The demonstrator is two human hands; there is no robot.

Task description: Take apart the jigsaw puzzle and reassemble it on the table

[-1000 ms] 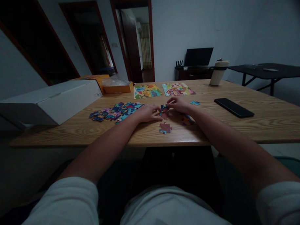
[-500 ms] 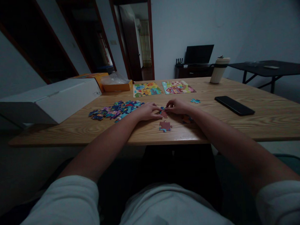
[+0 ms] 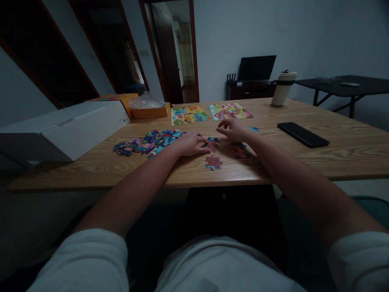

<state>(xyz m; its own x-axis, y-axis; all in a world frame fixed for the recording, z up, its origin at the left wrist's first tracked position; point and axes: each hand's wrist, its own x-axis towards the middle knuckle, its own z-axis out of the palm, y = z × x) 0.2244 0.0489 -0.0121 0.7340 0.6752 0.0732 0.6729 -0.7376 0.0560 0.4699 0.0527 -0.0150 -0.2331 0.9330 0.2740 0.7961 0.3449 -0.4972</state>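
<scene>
I have the small cluster of puzzle pieces (image 3: 213, 146) lying flat near the middle of the desk's near edge (image 3: 221, 183), with my left hand (image 3: 192, 144) at its left side. My left grip is open, thumb and forefinger apart beside the reddish-brown part; I can't tell how firmly they touch it. My right hand (image 3: 234, 130) is just above and to the right of the cluster, its fingers curled; I can't tell whether that grip is quite together, and I see no piece in it.

The step in hand, as I judge it, is seating the blue-patterned part at the cluster's far side against the reddish-brown one. To do it well, I'd brace the left side lightly, so that the join isn't dragged across the wood, and press straight down over the tab with a right fingertip. If the join resists, I'd lift and check the edge shapes and colours rather than force the card, which could bend a tab.

The loose reddish-brown piece (image 3: 213, 162) lies between the cluster and the near edge, so my left thumb should avoid nudging it. My right wrist is close above the dark and orange pieces (image 3: 241, 151); raising it slightly would avoid sweeping them. The mixed pile (image 3: 149, 142), towards the desk's left edge, is near my left forearm and wants the same care.
</scene>
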